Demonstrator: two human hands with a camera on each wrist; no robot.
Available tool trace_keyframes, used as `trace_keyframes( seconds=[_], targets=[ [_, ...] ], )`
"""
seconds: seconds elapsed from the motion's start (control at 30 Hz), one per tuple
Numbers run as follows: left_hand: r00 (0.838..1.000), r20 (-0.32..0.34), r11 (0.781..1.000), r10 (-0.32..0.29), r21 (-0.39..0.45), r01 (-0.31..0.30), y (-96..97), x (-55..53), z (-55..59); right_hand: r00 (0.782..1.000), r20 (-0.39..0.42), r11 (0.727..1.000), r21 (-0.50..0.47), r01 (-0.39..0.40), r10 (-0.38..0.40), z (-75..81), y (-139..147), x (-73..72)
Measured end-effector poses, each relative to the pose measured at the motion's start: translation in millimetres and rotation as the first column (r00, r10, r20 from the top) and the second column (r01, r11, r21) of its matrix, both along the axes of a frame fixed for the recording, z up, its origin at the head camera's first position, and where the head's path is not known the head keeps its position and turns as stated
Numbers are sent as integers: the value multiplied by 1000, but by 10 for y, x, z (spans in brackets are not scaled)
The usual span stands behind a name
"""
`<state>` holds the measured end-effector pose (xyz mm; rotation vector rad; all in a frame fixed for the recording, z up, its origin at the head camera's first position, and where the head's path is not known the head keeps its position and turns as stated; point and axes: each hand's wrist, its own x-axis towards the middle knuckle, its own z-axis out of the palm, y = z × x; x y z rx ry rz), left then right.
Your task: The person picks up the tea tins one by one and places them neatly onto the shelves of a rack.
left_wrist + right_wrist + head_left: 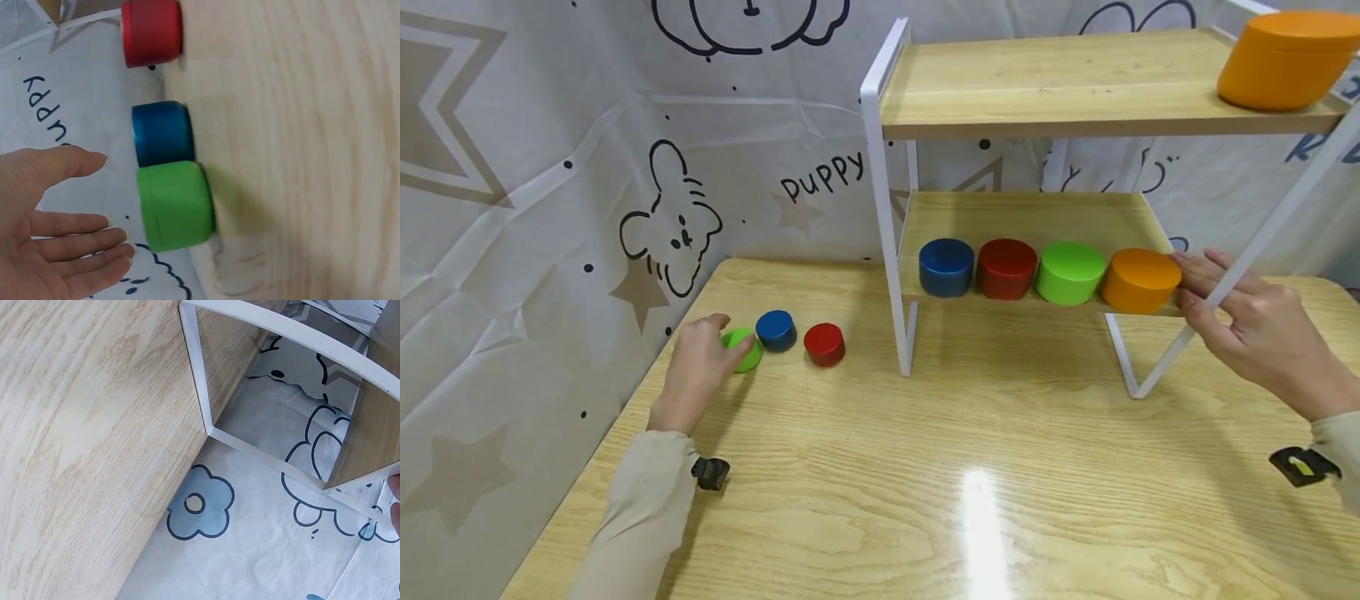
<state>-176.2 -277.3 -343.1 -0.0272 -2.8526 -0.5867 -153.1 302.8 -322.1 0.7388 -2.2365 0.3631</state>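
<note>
In the head view my left hand (pixel 691 367) is at a small green round tin (pixel 747 353) on the table. The left wrist view shows that hand (pixel 69 231) with thumb and fingers spread apart, beside the green tin (pixel 178 206) and not around it. A small blue tin (pixel 777 331) and a small red tin (pixel 824 345) stand to its right. My right hand (pixel 1255 321) reaches to the lower shelf's right end, its fingers extended beside a larger orange tin (pixel 1141 281); whether they touch it is unclear. Only fingertips (pixel 395 512) show in the right wrist view.
The two-tier rack has a white frame (pixel 882 167). Larger blue (pixel 946 267), red (pixel 1007 269) and green (pixel 1070 273) tins line its lower shelf, left of the orange one. On the upper board (pixel 1060 79) stands a big orange container (pixel 1288 62). Printed cloth (pixel 550 250) hangs behind.
</note>
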Motion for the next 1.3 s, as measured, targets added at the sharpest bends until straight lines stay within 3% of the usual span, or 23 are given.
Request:
trace_keyframes(
  seconds=[0.27,0.5,0.83,1.03,1.3],
  targets=[
    [999,38,1000,10,19,-10,-44,-13,-110,998,-41,999,-16,-40,39,-41,-5,-37],
    [999,23,999,38,25,-39,-59,-13,-171,999,-37,999,-19,-34,34,-15,-21,-33],
    [988,131,996,78,28,-83,-45,-73,-200,1000,-7,1000,-1,12,-12,17,-10,-7],
    [988,132,996,83,24,-87,9,-79,-114,1000,8,1000,0,25,-25,7,-4,7],
    [997,56,998,52,19,-53,125,-62,154,999,3,999,5,33,-33,-3,-4,21]
  ],
)
